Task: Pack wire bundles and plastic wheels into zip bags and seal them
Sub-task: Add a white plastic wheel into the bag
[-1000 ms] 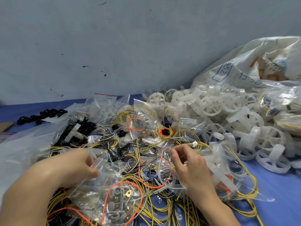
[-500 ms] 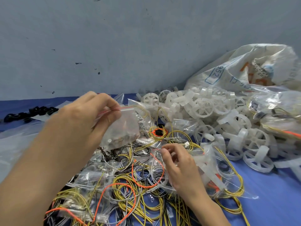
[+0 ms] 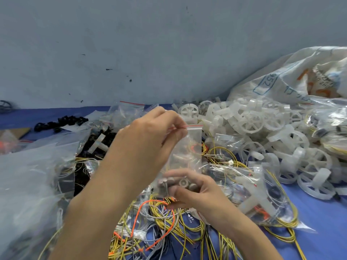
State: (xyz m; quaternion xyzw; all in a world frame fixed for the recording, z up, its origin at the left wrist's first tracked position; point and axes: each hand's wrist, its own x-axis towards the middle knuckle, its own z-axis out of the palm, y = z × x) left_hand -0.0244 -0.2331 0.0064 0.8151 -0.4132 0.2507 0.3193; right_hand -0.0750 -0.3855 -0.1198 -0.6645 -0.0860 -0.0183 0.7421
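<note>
Right hand (image 3: 193,192) rose, gripping zip bag (image 3: 190,145); left hand (image 3: 150,136) pinches top.

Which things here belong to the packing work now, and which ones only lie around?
Belongs to the job: small zip bag, pinched at its red strip by the left hand, held at the bottom by the right hand; wire bundles; plastic wheels.
Only lying about: big white sack; black parts; cardboard piece.
</note>
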